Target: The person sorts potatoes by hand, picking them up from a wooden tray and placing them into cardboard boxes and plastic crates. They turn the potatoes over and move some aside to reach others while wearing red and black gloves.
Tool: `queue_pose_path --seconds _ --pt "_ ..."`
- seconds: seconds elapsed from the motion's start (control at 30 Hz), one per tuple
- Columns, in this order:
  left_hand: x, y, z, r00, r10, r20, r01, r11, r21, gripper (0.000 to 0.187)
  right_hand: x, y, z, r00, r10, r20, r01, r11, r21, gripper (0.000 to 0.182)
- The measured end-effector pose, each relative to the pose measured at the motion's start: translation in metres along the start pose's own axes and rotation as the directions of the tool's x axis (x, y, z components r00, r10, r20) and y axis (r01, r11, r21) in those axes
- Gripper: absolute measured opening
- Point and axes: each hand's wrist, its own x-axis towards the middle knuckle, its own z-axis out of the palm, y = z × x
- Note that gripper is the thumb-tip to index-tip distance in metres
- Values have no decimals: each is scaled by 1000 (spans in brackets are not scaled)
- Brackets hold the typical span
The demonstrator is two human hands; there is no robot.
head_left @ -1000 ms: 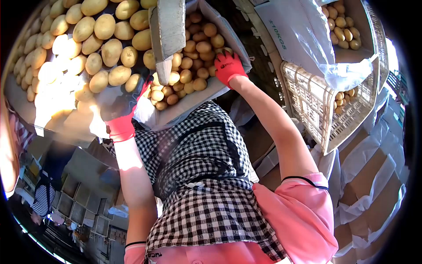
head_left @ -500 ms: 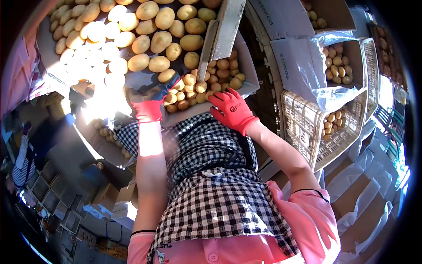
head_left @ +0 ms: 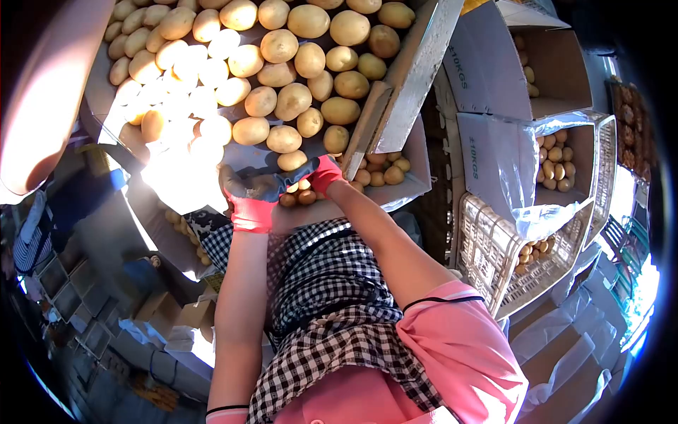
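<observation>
My left hand (head_left: pixel 253 194), in a red glove with a dark palm coating, is turned palm up at the near edge of a potato-covered table. Its dark fingers stretch right, apart, with no potato visible in them. My right hand (head_left: pixel 325 174), gloved alike, meets those fingertips; its own fingers are mostly hidden. A potato (head_left: pixel 291 160) rests just beyond the hands. Larger potatoes (head_left: pixel 293 101) spread over the table. Below the hands, a carton (head_left: pixel 417 173) holds smaller potatoes (head_left: pixel 385 173), partly covered by my hands and a wooden board (head_left: pixel 402 85).
At right stand open cartons (head_left: pixel 487 152) marked 10KGS and a white plastic crate (head_left: pixel 487 233), with potatoes inside. Another box with potatoes (head_left: pixel 185 230) sits low left. A person (head_left: pixel 32 240) in stripes is at far left. A blurred pale shape (head_left: pixel 46 99) fills the upper left.
My right hand has moved left from the small potatoes to my left hand. The camera view has shifted, and a pale blurred shape has come in at upper left.
</observation>
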Motion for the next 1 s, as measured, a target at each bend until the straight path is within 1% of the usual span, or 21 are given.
queue_pose_path --seconds 0.03,0.1,0.13,0.17,0.23,0.3,0.37,0.4,0.43,0.5,0.53,0.57,0.6,0.63,0.7,0.73,0.77,0.83,0.87,0.93,1.0 --pt "-9 -1 10 1000 -3 5 3 1000 -7 42 28 35 45 940 248 -235 -223 967 126 43" --pt "-30 -2 26 995 101 -19 -101 995 23 39 -36 -26 -53 996 16 87 10 956 -294 51" --pt "41 -5 -41 956 213 199 -244 958 148 40 -45 -21 -64 996 20 84 6 956 -294 51" --pt "50 -5 -50 957 208 204 -240 960 147 40 -53 -13 -74 992 -99 78 111 981 -157 49" --pt "53 -11 -57 763 391 515 -626 644 439 40 -89 -21 -108 979 -197 48 191 975 114 41" --pt "44 -11 -55 851 306 427 -489 757 433 40 -123 -7 -118 896 -441 52 274 641 717 40" --pt "24 -7 -31 912 214 350 -354 841 408 40 -166 -9 -128 881 -470 -56 252 366 896 46" --pt "2 -9 -9 945 168 282 -235 946 223 41 -172 -7 -117 893 -429 133 -193 -99 976 45" --pt "-11 -9 2 969 106 222 -113 993 19 42 -180 -9 -109 901 -418 117 -232 -234 944 46" --pt "-3 -12 -10 959 171 225 -200 973 115 43 -196 -8 -104 951 -287 110 -171 -196 965 38" --pt "4 -13 -16 941 234 243 -285 936 205 44 -215 -18 -117 984 -166 72 -79 -34 996 33" --pt "13 -11 -23 940 244 238 -293 935 199 44 -235 -27 -140 983 -166 -77 130 336 933 34" --pt "25 -7 -28 955 166 244 -204 969 139 44 -254 -33 -167 866 -279 -415 490 639 593 45" --pt "30 -4 -29 963 86 254 -109 991 79 45 -265 -34 -213 523 -615 -590 741 670 -42 54" --pt "45 -6 -45 961 32 273 -98 968 232 60 -292 -7 -275 232 -544 -806 476 786 -393 59" --pt "36 -13 -39 951 110 288 -181 955 236 63 -289 2 -309 26 -508 -861 212 844 -492 59" --pt "17 -22 -26 934 185 306 -264 934 240 66 -287 3 -337 -23 -416 -909 -114 904 -411 54" --pt "-9 -14 -9 894 22 448 -113 978 177 74 -274 10 -353 42 -97 -994 -593 798 -103 50" --pt "-19 -11 -3 884 -110 455 73 993 98 76 -265 -10 -342 133 -206 -969 -299 924 -237 51" --pt "-34 -16 5 855 -264 447 292 957 7 78 -227 -56 -296 329 -466 -821 203 884 -421 48" --pt "-40 -20 11 847 -259 464 289 957 5 81 -175 -100 -243 328 -659 -676 299 752 -588 48"
